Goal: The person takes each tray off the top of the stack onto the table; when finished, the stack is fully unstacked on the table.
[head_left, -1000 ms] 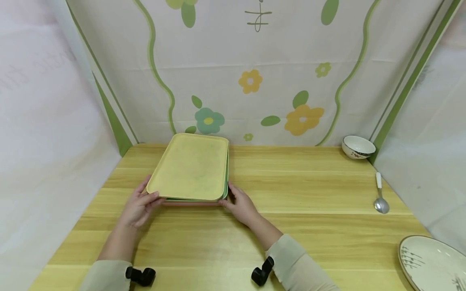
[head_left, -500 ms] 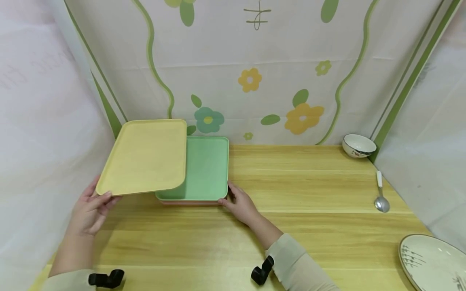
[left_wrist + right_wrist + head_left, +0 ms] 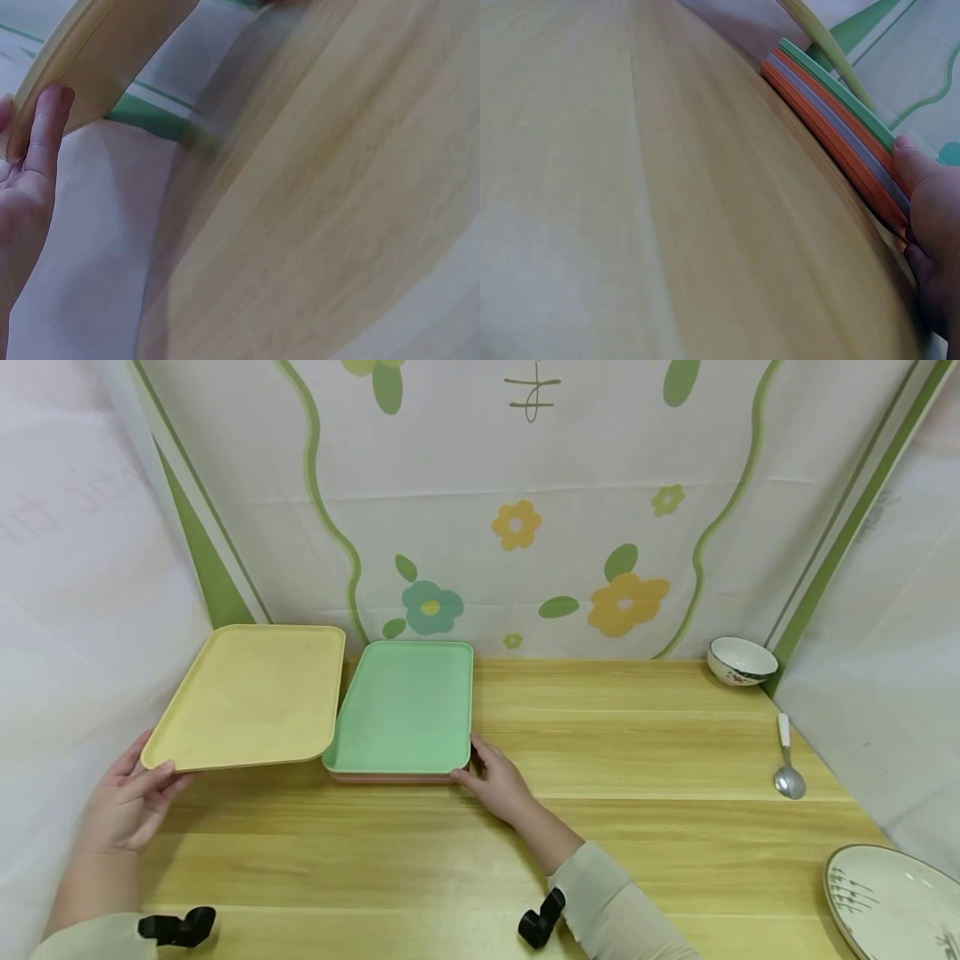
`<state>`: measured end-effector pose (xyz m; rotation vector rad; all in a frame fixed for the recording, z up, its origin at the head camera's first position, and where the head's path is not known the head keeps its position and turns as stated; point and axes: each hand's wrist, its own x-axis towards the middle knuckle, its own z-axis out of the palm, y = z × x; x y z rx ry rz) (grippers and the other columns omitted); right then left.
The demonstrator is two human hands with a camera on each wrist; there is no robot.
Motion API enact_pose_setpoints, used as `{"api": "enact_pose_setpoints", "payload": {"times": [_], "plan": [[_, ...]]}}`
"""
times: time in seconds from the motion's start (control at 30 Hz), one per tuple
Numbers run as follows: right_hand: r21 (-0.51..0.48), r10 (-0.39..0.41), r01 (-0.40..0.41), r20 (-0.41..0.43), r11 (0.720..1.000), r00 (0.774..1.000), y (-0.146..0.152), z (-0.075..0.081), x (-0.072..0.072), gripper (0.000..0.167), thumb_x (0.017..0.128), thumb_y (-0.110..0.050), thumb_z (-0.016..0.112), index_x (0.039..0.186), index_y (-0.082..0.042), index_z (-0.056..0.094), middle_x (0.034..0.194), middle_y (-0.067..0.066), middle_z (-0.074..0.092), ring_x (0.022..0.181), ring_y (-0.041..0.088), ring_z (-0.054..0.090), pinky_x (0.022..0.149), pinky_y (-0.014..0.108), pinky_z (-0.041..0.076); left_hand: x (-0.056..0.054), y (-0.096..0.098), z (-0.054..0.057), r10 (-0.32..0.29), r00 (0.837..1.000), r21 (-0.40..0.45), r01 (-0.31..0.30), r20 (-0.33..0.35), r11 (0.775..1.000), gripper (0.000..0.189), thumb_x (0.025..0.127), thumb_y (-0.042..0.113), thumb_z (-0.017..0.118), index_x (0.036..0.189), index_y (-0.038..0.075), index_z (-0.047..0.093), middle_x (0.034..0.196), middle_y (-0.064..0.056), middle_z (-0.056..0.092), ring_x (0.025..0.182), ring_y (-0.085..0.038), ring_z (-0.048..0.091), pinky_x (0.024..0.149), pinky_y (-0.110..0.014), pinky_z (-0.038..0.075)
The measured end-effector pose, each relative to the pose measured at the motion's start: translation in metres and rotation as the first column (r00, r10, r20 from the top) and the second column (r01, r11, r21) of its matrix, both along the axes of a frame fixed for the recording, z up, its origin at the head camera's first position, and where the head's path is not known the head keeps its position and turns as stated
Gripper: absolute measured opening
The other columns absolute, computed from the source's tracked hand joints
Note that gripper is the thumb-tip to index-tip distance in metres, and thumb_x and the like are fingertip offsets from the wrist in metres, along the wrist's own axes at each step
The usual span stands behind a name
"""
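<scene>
My left hand (image 3: pixel 129 802) pinches the near left corner of a yellow tray (image 3: pixel 247 697), thumb on top and fingers below. In the left wrist view the tray (image 3: pixel 112 56) is held up off the table, its underside showing. To its right lies a stack of trays, with a green tray (image 3: pixel 408 710) on top. Orange and grey-lilac tray edges (image 3: pixel 832 127) show beneath the green one in the right wrist view. At the stack's near right corner my right hand (image 3: pixel 498 781) grips the trays, thumb on the front edge; its other fingers are partly hidden.
On the right of the wooden table (image 3: pixel 600 860) are a patterned bowl (image 3: pixel 738 664) in the far corner, a white-handled spoon (image 3: pixel 787 768) and an oval plate (image 3: pixel 892 902) at the near edge. Fabric walls (image 3: pixel 450 460) enclose the back and sides.
The yellow tray has come off the stack and moved left in my left hand, uncovering the green tray. My right hand has stayed at the stack's corner.
</scene>
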<state>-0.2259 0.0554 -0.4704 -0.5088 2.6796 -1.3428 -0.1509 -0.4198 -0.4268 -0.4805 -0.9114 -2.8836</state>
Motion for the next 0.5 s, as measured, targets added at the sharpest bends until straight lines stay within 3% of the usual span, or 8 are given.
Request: {"api": "enact_pose_setpoints", "payload": {"times": [0.3,0.5], "plan": [[0.003,-0.004,0.004,-0.006,1.000,1.000,0.000,-0.002,0.000,0.085,0.091,-0.050,0.063,0.155,-0.007,0.027,0.157,0.016,0.035,0.144,0.032,0.036,0.116,0.047,0.034,0.005,-0.011,-0.013,0.032,0.999,0.005,-0.032,-0.003,0.999,0.054,0.094,-0.025,0.022,0.132,-0.003,0.053,0.120,-0.022,0.067,0.102,-0.036,0.070,0.081,-0.046,0.059],[-0.005,-0.003,0.003,-0.002,1.000,1.000,-0.001,-0.002,0.000,0.084,0.091,-0.049,0.064,0.155,-0.008,0.027,0.157,0.015,0.035,0.144,0.033,0.035,0.116,0.047,0.034,0.006,-0.014,-0.020,0.071,0.994,0.033,-0.074,0.088,0.997,0.048,0.095,-0.022,0.027,0.125,-0.001,0.059,0.114,-0.021,0.070,0.095,-0.036,0.072,0.076,-0.046,0.060]]}}
